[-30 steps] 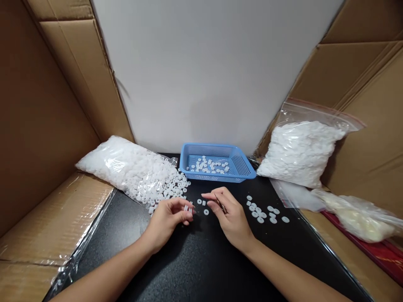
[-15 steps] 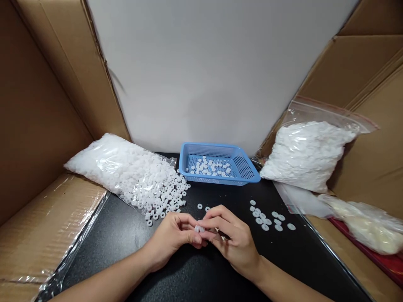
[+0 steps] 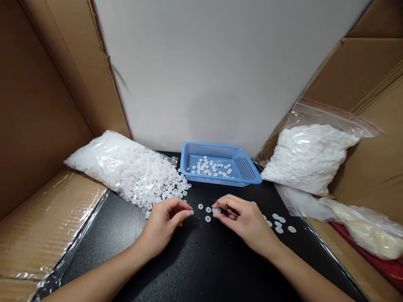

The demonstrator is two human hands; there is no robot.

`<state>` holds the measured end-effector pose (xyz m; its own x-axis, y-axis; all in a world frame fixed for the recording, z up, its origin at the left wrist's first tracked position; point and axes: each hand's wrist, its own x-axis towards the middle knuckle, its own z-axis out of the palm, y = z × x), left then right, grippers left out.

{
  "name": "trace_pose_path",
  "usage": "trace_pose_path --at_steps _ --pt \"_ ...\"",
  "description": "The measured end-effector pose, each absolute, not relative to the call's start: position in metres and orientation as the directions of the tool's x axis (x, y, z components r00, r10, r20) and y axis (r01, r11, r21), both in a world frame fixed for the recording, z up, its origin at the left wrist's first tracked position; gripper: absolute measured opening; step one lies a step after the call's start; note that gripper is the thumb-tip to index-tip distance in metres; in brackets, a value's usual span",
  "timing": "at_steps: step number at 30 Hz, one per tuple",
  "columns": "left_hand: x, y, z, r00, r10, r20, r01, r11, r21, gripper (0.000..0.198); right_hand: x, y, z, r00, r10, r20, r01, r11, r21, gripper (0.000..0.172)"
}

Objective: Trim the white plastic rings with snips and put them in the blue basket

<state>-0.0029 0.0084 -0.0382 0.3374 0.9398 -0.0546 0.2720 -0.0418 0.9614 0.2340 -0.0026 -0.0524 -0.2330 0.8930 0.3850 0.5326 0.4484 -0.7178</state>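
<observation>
My left hand (image 3: 165,222) rests on the black table (image 3: 195,264), fingers curled, its fingertips pinched beside the spilled white rings. My right hand (image 3: 248,222) pinches a small white plastic piece (image 3: 215,210) at its fingertips, just right of three loose white rings (image 3: 204,212). A thin dark tool-like sliver shows in the right hand's fingers. A blue mesh basket (image 3: 248,170) behind the hands holds several white pieces. Flat white washers (image 3: 280,224) lie to the right of my right hand, partly hidden by it.
An open plastic bag of white rings (image 3: 126,167) lies at the left, spilling onto the table. A sealed bag of white parts (image 3: 310,157) leans at the right, with another bag (image 3: 365,228) in front of it. Cardboard walls (image 3: 47,105) flank both sides.
The hands met at the centre half a second ago, joining a white piece; now they have parted. The right hand carries the piece out toward the loose rings.
</observation>
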Motion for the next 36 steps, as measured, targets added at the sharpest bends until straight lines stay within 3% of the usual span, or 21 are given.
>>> trace_pose_path --at_steps 4,8,13,17,22,29,36 --pt "-0.011 0.018 -0.042 0.347 0.932 0.106 0.431 -0.258 0.865 0.013 0.230 -0.005 -0.061 -0.428 0.857 0.287 0.509 0.490 -0.708 0.020" --pt "-0.008 0.021 -0.050 0.409 0.889 0.205 0.561 -0.422 0.712 0.025 0.226 -0.006 -0.064 -0.459 0.844 0.279 0.489 0.502 -0.713 0.026" --pt "0.003 0.023 -0.056 0.443 0.850 0.287 0.657 -0.525 0.541 0.024 0.226 0.004 -0.065 -0.282 0.903 0.325 0.494 0.426 -0.758 0.016" --pt "0.005 0.025 -0.058 0.439 0.839 0.322 0.679 -0.544 0.493 0.020 0.218 0.013 -0.069 -0.152 0.931 0.333 0.494 0.363 -0.790 0.011" --pt "0.003 0.024 -0.059 0.398 0.846 0.355 0.633 -0.534 0.560 0.026 0.206 0.016 -0.073 -0.195 0.929 0.314 0.480 0.369 -0.796 0.011" --pt "-0.004 0.016 -0.047 0.283 0.914 0.290 0.453 -0.394 0.800 0.023 0.205 0.021 -0.069 -0.222 0.940 0.259 0.389 0.329 -0.861 0.005" --pt "-0.003 0.002 -0.042 0.312 0.949 0.046 0.197 -0.112 0.974 0.030 0.199 0.013 -0.056 -0.135 0.973 0.188 0.154 0.208 -0.966 0.036"
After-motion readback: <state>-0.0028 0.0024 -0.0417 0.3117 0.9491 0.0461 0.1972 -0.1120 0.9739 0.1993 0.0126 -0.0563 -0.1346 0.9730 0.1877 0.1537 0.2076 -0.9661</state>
